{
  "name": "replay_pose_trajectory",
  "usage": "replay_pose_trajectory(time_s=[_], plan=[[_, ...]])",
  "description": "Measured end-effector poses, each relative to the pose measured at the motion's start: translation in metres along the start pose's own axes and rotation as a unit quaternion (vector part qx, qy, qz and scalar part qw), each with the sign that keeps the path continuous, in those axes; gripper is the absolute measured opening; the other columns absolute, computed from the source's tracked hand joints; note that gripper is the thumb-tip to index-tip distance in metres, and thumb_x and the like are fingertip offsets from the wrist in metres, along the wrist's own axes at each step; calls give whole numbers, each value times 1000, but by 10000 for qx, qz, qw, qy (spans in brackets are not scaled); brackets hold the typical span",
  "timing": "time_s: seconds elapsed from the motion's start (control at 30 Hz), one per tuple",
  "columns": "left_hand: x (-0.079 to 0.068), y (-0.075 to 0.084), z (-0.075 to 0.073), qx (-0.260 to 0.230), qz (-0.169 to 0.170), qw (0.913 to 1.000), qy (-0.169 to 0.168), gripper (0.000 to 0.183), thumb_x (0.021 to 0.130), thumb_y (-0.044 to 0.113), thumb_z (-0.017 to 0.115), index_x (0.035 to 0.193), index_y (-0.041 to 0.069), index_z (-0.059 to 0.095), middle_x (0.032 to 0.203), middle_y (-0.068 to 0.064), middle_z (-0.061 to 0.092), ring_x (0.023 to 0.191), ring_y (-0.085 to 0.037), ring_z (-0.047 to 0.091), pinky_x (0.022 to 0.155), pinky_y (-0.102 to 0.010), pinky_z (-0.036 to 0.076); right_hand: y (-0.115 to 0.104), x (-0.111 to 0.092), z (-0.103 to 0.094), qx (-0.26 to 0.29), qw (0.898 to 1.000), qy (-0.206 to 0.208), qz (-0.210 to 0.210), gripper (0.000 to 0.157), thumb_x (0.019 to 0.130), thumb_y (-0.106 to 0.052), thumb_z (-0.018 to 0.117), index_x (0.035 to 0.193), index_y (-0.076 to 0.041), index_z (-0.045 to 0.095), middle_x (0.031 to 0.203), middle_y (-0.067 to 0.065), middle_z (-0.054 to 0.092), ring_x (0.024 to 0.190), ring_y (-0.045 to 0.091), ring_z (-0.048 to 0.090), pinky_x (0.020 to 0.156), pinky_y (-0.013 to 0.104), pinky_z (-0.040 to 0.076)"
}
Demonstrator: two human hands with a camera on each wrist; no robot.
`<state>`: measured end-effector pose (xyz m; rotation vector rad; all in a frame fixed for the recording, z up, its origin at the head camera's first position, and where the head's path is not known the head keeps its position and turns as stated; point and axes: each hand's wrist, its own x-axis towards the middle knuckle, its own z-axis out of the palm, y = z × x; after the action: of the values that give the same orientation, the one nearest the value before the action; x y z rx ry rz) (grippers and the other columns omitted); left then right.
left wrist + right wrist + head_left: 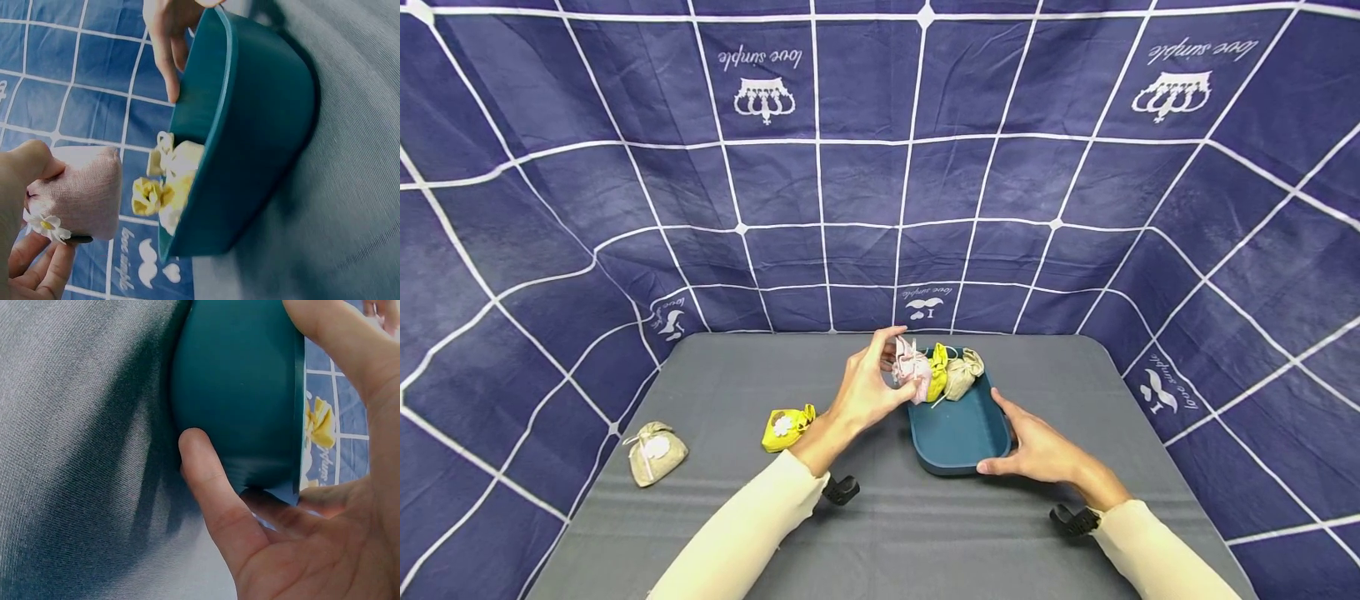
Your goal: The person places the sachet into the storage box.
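Observation:
My left hand [859, 393] pinches a small pink drawstring pouch [912, 371] between thumb and fingers, over the far left rim of a blue-green box [958, 442]. A white flower with a yellow centre [48, 226] decorates the pouch in the left wrist view. Inside the box's far end lie a yellow pouch [937, 372] and a beige pouch [964, 375], side by side. At the near right corner, my right hand [1037, 446] grips the box, thumb at the front rim and fingers along the right side.
Another yellow pouch [784, 428] with a white flower lies on the grey cloth [880, 533], left of the box. Farther left is a second beige pouch [655, 456]. A blue curtain with white lines [865, 192] encloses the back and sides.

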<state>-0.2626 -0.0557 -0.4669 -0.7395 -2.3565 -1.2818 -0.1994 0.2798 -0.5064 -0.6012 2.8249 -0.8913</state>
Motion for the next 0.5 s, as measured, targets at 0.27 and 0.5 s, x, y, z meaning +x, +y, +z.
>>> replay_pose_trajectory(time_s=[0.27, 0.5], plan=[[12, 13, 23, -34, -66, 9996, -270, 84, 86, 11, 96, 160, 12, 58, 117, -13, 84, 101, -24, 84, 94, -36, 70, 1, 1, -6, 382, 9987, -313, -105, 137, 87, -46, 104, 179, 14, 21, 127, 20, 74, 98, 12, 69, 89, 30, 58], [24, 21, 43, -26, -85, 9988, -486, 85, 86, 11, 98, 161, 15, 57, 123, -13, 85, 111, -26, 86, 95, -36, 69, 5, 2, -9, 1062, 9921, -672, -33, 135, 92, -38, 101, 181, 11, 13, 132, 20, 79, 94, 3, 76, 86, 24, 60]])
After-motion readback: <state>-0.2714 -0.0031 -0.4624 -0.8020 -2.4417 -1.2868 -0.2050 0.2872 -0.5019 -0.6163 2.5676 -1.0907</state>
